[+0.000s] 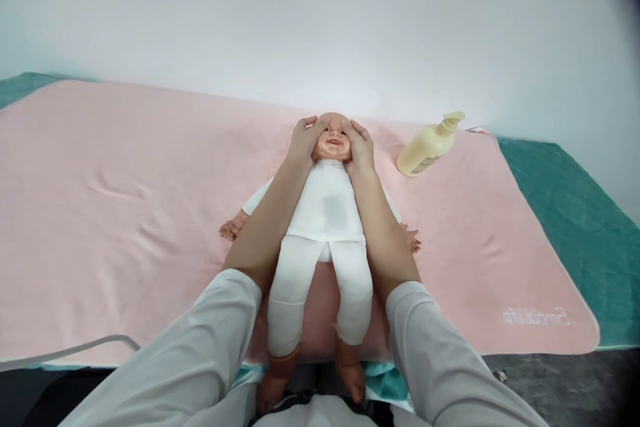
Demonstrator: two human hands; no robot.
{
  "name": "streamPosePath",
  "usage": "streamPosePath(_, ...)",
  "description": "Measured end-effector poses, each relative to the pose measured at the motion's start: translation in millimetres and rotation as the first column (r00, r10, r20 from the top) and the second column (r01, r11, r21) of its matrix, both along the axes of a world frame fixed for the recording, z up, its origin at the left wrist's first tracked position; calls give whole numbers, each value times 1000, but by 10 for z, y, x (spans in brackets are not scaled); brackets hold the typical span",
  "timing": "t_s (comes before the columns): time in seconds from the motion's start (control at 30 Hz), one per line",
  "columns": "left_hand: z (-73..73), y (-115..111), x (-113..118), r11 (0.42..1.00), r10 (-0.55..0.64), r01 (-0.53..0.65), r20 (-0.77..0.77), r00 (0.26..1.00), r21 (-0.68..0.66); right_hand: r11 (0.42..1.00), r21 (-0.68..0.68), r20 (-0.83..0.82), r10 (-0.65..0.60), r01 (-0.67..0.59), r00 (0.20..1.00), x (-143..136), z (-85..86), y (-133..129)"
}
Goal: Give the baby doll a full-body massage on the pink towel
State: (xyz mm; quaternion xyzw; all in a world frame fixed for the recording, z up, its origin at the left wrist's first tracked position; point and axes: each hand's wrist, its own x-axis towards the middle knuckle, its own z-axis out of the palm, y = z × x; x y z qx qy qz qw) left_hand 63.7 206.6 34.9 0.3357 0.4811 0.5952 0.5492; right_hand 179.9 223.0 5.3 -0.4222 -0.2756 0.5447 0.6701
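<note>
A baby doll (325, 203) in a white cloth suit lies on its back, its feet towards me and its head at the far end. My left hand (303, 141) cups the left side of the doll's head, with the thumb on the brow. On the other side, my right hand (362, 147) holds the head in the same way, its thumb over the brow near the eye. My fingers curve around the sides of the head and are partly hidden. Both forearms pass over the doll's arms, whose hands stick out on either side.
Under the doll spreads a pink mat (150, 167) on a green quilted cover (565, 213). A pale yellow pump bottle (425, 150) stands to the right of the head. Behind rises a white wall (320, 27). A grey cable (75, 349) crosses the lower left edge.
</note>
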Motion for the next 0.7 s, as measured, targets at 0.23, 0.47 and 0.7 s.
streamPosePath(0.23,52,-18,30,1000,15,-14,46,999,-27,1000,-27,-48,4,-5,999,5,31,11)
streamPosePath(0.47,-2,61,17,1000,26,-25,71,997,-18,998,-57,-105,15,-21,994,-6,89,-16)
streamPosePath(0.7,13,56,10,999,27,-26,32,999,-28,992,-121,-169,1,-21,986,-20,183,-77)
